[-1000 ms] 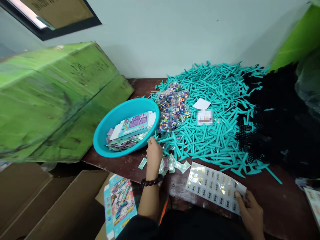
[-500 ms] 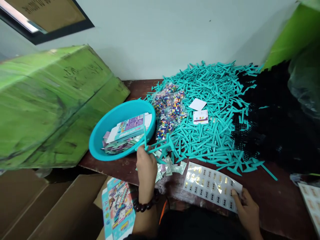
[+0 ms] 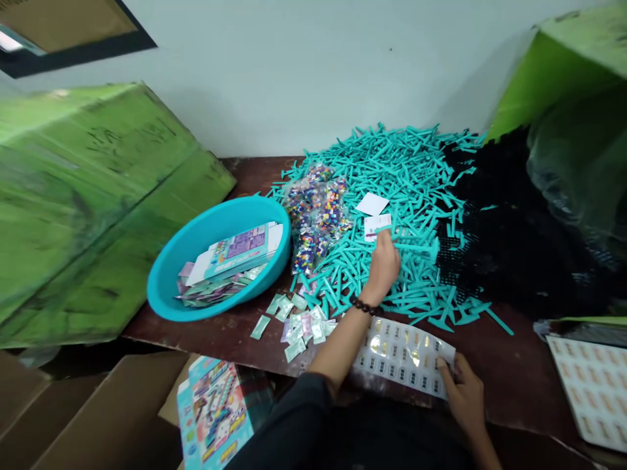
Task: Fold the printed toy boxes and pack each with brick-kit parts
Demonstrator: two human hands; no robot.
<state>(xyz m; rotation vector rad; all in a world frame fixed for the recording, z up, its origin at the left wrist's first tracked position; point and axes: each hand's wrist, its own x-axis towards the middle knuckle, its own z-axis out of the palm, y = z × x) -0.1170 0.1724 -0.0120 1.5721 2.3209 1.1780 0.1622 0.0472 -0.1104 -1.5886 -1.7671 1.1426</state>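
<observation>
My left hand (image 3: 383,266) is closed over the heap of turquoise T-shaped plastic sticks (image 3: 392,156). A turquoise T-shaped stick (image 3: 416,249) juts out to the right from its fingers. Just behind that hand, a printed white card (image 3: 376,224) and a blank white card (image 3: 373,203) lie on the heap. Between thumb and fingers, my right hand (image 3: 464,388) grips the right edge of a sticker sheet (image 3: 392,356) with rows of oval gold and dark labels. My left forearm passes over the sheet's left side and hides part of it.
On the left, a turquoise basin (image 3: 161,287) holds folded printed boxes and sachets. Bags of coloured beads (image 3: 321,209) stand beside it; small sachets (image 3: 298,329) lie in front. Black pieces (image 3: 519,248) and another label sheet (image 3: 592,385) are at right. Green cartons (image 3: 112,196) flank the table.
My left hand has moved right and away from me, from beside the basin to above the turquoise heap. My right hand still grips the sticker sheet. The whole view has shifted slightly.
</observation>
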